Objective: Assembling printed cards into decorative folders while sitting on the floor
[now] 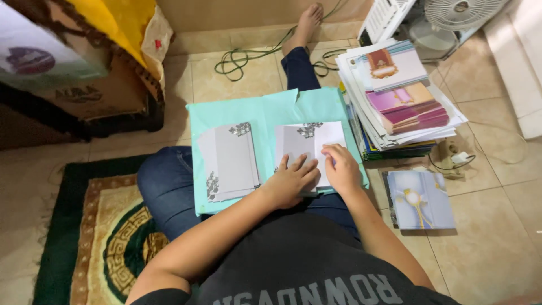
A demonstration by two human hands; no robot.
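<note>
The left hand lies flat, fingers spread, pressing down on a white card with a grey floral corner, gripping nothing. The right hand rests just beside it on the same card, fingers curled with the tips pinching or pressing at the paper's edge; whether it holds a fold I cannot tell. The card sits on the right half of a teal sheet spread over the person's lap. Left of the card, on the same sheet, lies a fanned stack of grey cards. Right of the sheet, a tall pile of printed cards stands on the tiled floor, and nearer the person a blue booklet lies flat. Beyond the pile is a white fan. Beyond the sheet a green cable coils on the floor. Left of the sheet lies a green and gold rug.
</note>
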